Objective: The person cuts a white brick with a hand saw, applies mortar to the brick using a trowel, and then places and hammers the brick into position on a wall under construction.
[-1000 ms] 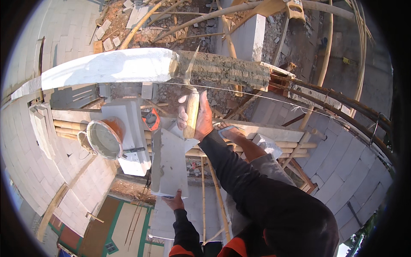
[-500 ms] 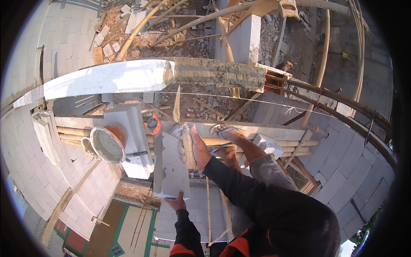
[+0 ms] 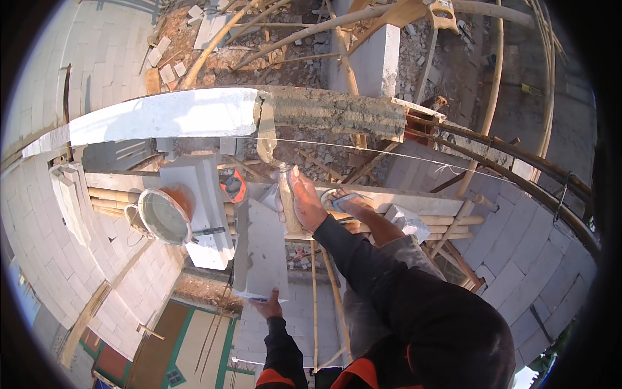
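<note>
My right hand (image 3: 306, 202) is closed around the wooden handle of a trowel (image 3: 266, 133). The blade points away from me, over the joint where the white block row (image 3: 168, 115) meets the wet mortar bed (image 3: 330, 110) on the wall top. Lower down, my left hand (image 3: 268, 306) grips the near end of a pale lightweight block (image 3: 264, 249). Grey mortar coats the left side of that block. Its far end lies close to my right hand. The fingers under the block are hidden.
A bucket of grey mortar (image 3: 165, 217) stands at left beside stacked white blocks (image 3: 194, 188). An orange-and-black tool (image 3: 233, 186) lies near them. A string line (image 3: 389, 153) runs along the wall. My sandalled foot (image 3: 350, 202) rests near bamboo poles (image 3: 447, 223). A handsaw (image 3: 442, 14) lies at the far side.
My right hand has moved the trowel away from me and up, bringing its blade to the block-and-mortar joint. My left hand still grips the block, which has hardly moved.
</note>
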Tool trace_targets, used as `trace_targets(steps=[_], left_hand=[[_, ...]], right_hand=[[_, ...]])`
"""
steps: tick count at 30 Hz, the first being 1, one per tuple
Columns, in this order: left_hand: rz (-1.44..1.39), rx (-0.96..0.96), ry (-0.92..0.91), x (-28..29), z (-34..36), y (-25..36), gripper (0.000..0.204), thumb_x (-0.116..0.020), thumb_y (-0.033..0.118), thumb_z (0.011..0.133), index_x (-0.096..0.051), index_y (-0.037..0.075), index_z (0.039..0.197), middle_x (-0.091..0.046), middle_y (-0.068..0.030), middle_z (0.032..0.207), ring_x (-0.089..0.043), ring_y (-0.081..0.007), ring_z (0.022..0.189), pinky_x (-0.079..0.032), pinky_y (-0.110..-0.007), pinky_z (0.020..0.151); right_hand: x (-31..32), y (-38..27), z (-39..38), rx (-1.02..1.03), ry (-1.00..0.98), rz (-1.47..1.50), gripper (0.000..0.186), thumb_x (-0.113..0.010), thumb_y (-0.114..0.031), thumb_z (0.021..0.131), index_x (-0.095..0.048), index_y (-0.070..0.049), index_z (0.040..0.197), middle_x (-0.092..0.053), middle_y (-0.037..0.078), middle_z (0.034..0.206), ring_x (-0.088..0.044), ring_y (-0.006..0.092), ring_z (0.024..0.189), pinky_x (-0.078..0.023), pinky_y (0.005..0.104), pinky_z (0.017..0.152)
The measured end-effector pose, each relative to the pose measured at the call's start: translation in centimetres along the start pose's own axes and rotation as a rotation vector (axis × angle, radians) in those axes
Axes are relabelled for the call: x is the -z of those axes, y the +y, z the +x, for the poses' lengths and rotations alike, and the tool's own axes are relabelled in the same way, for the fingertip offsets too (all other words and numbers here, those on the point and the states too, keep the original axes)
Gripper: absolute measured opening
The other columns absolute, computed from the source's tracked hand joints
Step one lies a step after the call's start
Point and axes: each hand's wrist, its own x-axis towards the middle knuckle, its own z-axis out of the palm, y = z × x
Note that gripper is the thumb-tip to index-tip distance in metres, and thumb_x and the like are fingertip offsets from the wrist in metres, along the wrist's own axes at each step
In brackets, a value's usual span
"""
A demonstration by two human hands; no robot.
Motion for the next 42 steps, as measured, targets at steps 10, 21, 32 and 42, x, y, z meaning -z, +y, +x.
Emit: trace_targets(steps=[10,21,32,42], left_hand=[[-0.064,0.145,-0.061,-0.1,-1.1,0.0,0.118,-0.087,0.019,0.063,-0.009,-0.016,0.144,-0.037,-0.0266,0.138,-0.043,-0.0338,0.127,-0.039,-0.041,0.107],[0.252,0.138,0.042,-0.5,-1.3,-3.5,0.111,-0.081,0.041,0.067,-0.019,-0.014,0.142,-0.037,-0.0335,0.14,-0.038,-0.0447,0.131,-0.031,-0.047,0.11],[0.035,0.11,0.104,-1.9,-3.8,-0.7,0.085,-0.082,0.026,0.062,-0.037,-0.004,0.128,-0.053,-0.0231,0.115,-0.055,-0.0416,0.107,-0.045,-0.047,0.091],[0.033,0.104,0.153,-2.1,-4.0,-2.5,0.078,-0.081,0.022,0.06,-0.04,0.0,0.122,-0.053,-0.0212,0.111,-0.053,-0.0417,0.108,-0.042,-0.048,0.093]], right_hand=[[5.3,3.6,-3.3,-0.345,-0.112,0.07,0.063,-0.032,-0.062,0.099,-0.051,-0.007,0.121,-0.05,0.004,0.063,-0.048,0.0147,0.046,-0.042,0.0278,0.043],[-14.1,5.1,2.0,0.54,-0.543,-1.676,0.031,-0.052,-0.027,0.092,-0.055,-0.005,0.114,-0.067,0.02,0.081,-0.067,0.0359,0.078,-0.051,0.0473,0.068],[-31.4,22.4,14.8,0.697,-0.852,-2.569,0.021,-0.057,-0.018,0.086,-0.074,-0.009,0.093,-0.073,0.012,0.098,-0.07,0.0292,0.093,-0.054,0.0449,0.072],[-22.9,17.8,15.2,0.05,-0.789,-1.657,0.059,-0.068,-0.052,0.081,-0.068,0.001,0.105,-0.069,0.016,0.1,-0.066,0.0253,0.092,-0.049,0.0362,0.084]])
